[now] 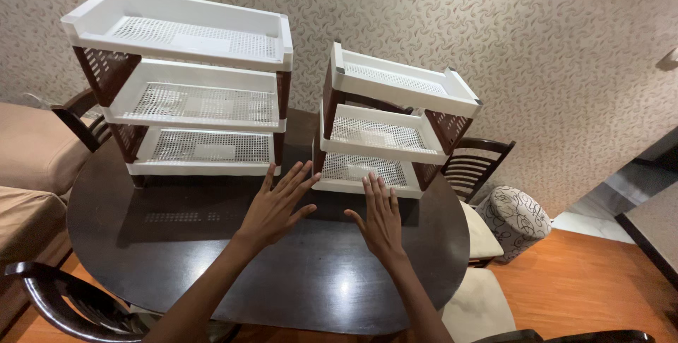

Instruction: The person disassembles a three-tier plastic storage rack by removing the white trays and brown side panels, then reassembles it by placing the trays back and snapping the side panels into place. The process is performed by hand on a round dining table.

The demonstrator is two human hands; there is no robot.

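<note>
Two three-tier racks with white perforated trays and brown side panels stand on a dark round table (pixel 212 258). The larger rack (pixel 191 82) is at the back left, the smaller rack (pixel 388 124) at the back right. My left hand (pixel 275 205) is stretched out flat over the table, fingers spread, its fingertips close to the gap between the two racks. My right hand (pixel 381 219) is also open with fingers apart, its fingertips almost at the front edge of the smaller rack's bottom tray. Neither hand holds anything.
Dark wooden chairs stand around the table: one at the near left (pixel 63 304), one at the far left (pixel 81 121), one at the right (pixel 480 163) with a cream seat. A patterned pouf (pixel 515 219) sits on the orange wooden floor. A beige sofa (pixel 28 166) is at left.
</note>
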